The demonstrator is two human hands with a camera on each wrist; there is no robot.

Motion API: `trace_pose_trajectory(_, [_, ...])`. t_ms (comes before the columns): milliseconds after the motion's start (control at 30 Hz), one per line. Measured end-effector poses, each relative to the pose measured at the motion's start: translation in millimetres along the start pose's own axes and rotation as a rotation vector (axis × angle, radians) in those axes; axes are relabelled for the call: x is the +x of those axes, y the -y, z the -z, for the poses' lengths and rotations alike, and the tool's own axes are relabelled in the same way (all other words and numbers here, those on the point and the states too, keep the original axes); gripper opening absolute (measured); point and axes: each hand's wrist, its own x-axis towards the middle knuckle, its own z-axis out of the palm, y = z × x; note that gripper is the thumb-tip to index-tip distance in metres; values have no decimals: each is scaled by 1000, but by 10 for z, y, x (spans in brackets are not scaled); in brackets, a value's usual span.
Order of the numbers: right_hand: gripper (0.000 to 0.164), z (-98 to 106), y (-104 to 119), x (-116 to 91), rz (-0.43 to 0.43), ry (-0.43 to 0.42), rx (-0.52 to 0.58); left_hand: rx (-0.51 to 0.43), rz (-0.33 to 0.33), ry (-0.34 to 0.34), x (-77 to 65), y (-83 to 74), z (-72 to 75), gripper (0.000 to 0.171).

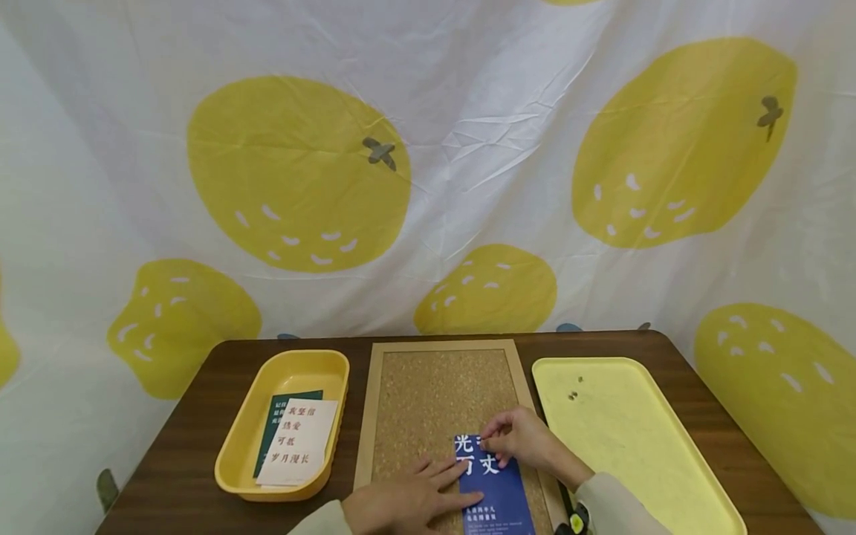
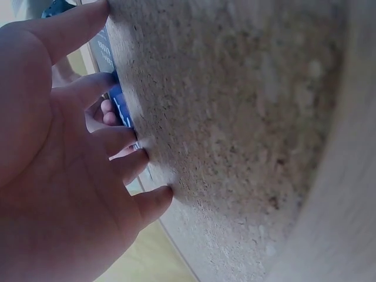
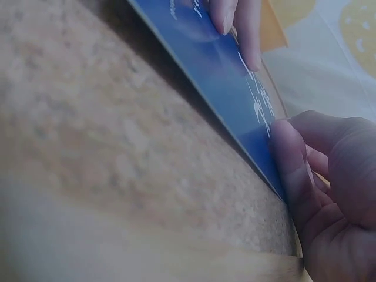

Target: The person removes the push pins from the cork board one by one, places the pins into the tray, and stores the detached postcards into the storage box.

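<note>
A dark blue card (image 1: 498,498) with white characters lies over the lower right part of a cork board (image 1: 428,401) framed in pale wood. My left hand (image 1: 408,499) is spread flat, its fingertips pressing the card's left edge and the cork beside it. At the card's top edge is my right hand (image 1: 518,438), thumb and index finger pinched together against the printed face. What they pinch looks like a small pin, mostly hidden by the fingertips. In the right wrist view the thumb (image 3: 289,150) touches the card near its corner, and the card's long edge stands slightly off the cork.
Left of the board, a yellow-orange basin (image 1: 230,461) holds a white card (image 1: 301,438) over a dark green card (image 1: 267,431). A pale yellow tray (image 1: 628,438) at right has a few tiny metallic pieces (image 1: 573,396) on it. Behind the brown table (image 1: 180,446) hangs a lemon-print cloth (image 1: 481,186).
</note>
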Motion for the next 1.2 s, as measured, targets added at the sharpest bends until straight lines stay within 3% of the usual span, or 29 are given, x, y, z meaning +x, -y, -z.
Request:
trace_pose_trajectory(433, [7, -19, 18, -4, 56, -8, -40, 24, 12, 32, 131, 100, -96, 68])
trace_pose_trajectory(667, [5, -21, 21, -2, 52, -3, -58, 25, 23, 26, 17, -41, 38, 66])
trace_pose_trajectory(900, [4, -14, 34, -5, 55, 0, -65, 20, 22, 35, 27, -24, 32, 68])
trace_pose_trajectory(1200, [7, -10, 25, -4, 58, 2, -57, 12, -6, -1, 176, 182, -189, 67])
